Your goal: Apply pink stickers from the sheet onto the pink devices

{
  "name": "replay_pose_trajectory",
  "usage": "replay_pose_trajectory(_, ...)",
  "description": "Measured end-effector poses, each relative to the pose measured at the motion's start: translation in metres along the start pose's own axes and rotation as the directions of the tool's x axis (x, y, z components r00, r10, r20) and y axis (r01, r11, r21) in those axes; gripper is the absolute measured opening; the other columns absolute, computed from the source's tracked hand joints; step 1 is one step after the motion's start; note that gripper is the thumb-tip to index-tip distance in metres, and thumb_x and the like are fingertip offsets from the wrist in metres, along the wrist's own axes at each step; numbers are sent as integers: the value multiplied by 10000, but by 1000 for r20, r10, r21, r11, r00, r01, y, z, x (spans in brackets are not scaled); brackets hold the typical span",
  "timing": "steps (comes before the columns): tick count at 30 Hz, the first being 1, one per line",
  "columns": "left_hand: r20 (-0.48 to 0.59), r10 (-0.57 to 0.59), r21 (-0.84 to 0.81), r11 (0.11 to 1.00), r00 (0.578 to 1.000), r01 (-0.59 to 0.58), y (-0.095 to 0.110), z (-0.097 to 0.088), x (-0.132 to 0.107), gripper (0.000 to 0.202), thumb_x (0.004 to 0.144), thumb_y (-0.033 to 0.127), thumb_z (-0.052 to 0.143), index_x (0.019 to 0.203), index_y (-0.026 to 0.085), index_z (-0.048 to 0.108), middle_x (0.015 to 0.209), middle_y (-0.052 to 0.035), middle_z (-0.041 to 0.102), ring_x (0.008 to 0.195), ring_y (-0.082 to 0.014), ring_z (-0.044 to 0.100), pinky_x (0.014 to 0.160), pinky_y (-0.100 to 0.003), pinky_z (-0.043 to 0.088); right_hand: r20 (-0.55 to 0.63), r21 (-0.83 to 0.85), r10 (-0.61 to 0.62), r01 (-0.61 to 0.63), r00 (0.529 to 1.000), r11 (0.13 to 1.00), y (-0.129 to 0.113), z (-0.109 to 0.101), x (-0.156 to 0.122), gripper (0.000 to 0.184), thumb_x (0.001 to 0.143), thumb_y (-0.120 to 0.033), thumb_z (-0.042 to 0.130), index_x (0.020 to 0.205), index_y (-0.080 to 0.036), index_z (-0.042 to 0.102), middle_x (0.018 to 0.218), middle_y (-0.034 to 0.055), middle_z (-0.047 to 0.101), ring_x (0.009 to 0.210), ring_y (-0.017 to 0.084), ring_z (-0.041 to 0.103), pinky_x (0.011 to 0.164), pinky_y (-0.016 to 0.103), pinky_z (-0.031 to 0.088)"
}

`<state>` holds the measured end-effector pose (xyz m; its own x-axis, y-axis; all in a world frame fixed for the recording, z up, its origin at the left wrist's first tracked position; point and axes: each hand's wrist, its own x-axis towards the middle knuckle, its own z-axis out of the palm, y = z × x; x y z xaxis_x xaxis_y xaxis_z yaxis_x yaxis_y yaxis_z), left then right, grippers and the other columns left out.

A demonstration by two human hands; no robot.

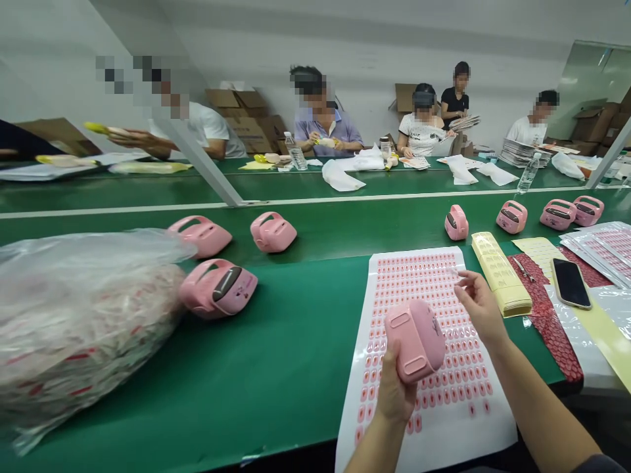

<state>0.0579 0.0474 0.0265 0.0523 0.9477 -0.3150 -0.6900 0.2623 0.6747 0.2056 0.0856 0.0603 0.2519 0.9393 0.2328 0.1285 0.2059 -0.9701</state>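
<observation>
My left hand (pixel 397 391) grips a rounded pink plastic case (pixel 415 341), its flat side with two raised oval pads turned up. The case is held over a white sheet (pixel 468 433) covered in rows of small oval stickers with red marks. Gaps show in the lowest rows. Above the sheet's upper right part, my right hand (pixel 478 302) has thumb and forefinger pinched together. A small clear piece, seemingly a sticker, shows at those fingertips, apart from the case. Left of the sheet, a pink handled device (pixel 221 289) with a dark window rests on the green table.
A large clear bag (pixel 89 328) of small parts lies at left. More pink devices (pixel 273 231) stand along the back. At right are a yellow paper bundle (pixel 500 276), a phone (pixel 570 282) and sticker sheets (pixel 608 249). Several co-workers sit across the green bench.
</observation>
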Motion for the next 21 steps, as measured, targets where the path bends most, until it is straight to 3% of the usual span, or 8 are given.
replay_pose_trajectory(3, -15, 183, 130, 975, 983, -180, 1, 2, 3, 683, 603, 546, 664, 1188, 227, 516, 1166, -86, 585, 1126, -304, 497, 902, -399, 434, 175, 117, 48, -69, 983, 991, -17, -3, -11, 226, 732, -430, 575, 712, -208, 541, 670, -15, 522, 613, 121, 439, 588, 258, 369)
replay_pose_trajectory(6, 16, 304, 215, 929, 953, -300, 0, 2, 6, 656, 621, 543, 655, 1184, 245, 500, 1230, -68, 530, 1195, -284, 429, 967, -372, 375, 321, 64, 93, -119, 942, 991, -24, 4, -23, 260, 695, -440, 610, 639, -199, 533, 655, -20, 486, 602, 116, 415, 584, 263, 345)
replay_pose_trajectory(11, 21, 314, 267, 913, 949, -308, -4, -1, 8, 690, 652, 534, 639, 1244, 256, 418, 1303, -88, 456, 1242, -296, 369, 970, -402, 370, 295, 6, 144, -152, 945, 988, -21, 17, -28, 257, 674, -433, 616, 622, -196, 529, 660, -24, 458, 593, 113, 399, 582, 266, 340)
replay_pose_trajectory(21, -3, 345, 317, 891, 939, -326, -3, 1, 6, 741, 648, 556, 627, 1284, 268, 379, 1346, -95, 412, 1233, -306, 379, 934, -406, 401, 260, -12, 99, -99, 961, 995, -17, 20, -27, 221, 683, -402, 601, 618, -197, 551, 692, -7, 452, 621, 127, 426, 608, 289, 375)
